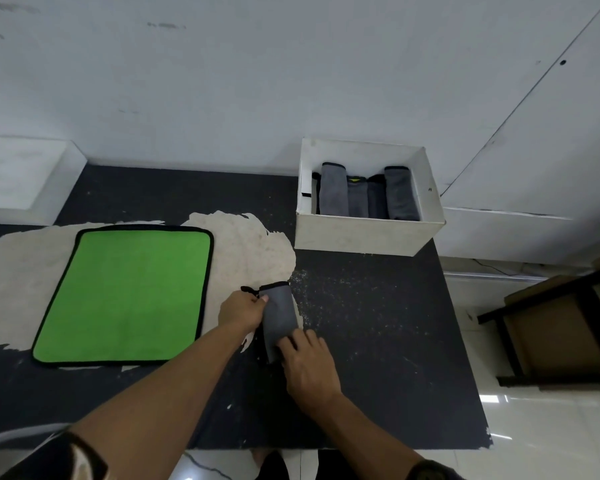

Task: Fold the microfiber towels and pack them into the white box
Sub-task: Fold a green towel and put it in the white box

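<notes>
Centrally, folded grey towel (279,313) on the table (378,323), left hand (241,311) pinching its left edge, right hand (309,368) gripping its near end, green towel (129,296) spread flat at left, white box (368,233) behind, holding folded towels (333,192).

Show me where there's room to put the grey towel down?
Bare dark table lies between the white box and the right hand, out to the table's right edge. Another strip runs behind the green towel, along the wall. It is crowded where the left hand and right hand meet on the grey towel, and the box looks nearly full.
</notes>
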